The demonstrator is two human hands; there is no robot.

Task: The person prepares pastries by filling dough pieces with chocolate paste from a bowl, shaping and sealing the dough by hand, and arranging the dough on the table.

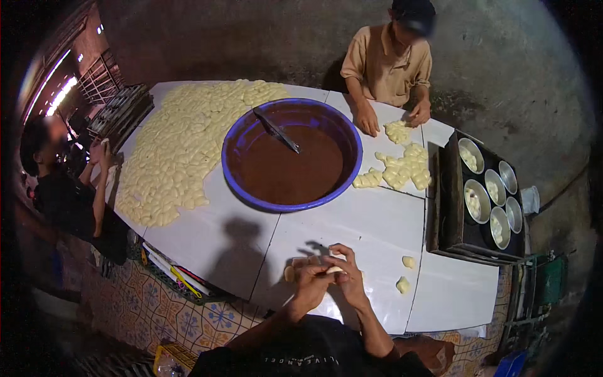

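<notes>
Above the near edge of the white tabletop, my left hand (pixel 310 284) and my right hand (pixel 349 276) come together around a small pale piece of dough (pixel 336 269). Both hands are closed on it, and the fingers hide part of it. Several small dough pieces (pixel 289 273) lie on the table just beyond and left of my left hand, partly covered by it. To the right of my right hand are two more lumps, a dough lump (pixel 408 261) and a nearer dough lump (pixel 402 284).
A purple basin (pixel 295 206) of brown filling, with a dark spatula (pixel 276 130), stands mid-table. Massed dough pieces (pixel 182 144) cover the far left. Opposite, a person (pixel 389 69) handles dough; another person (pixel 69 188) stands left. A dark tray (pixel 449 207) holds several round tins (pixel 477 201) at right.
</notes>
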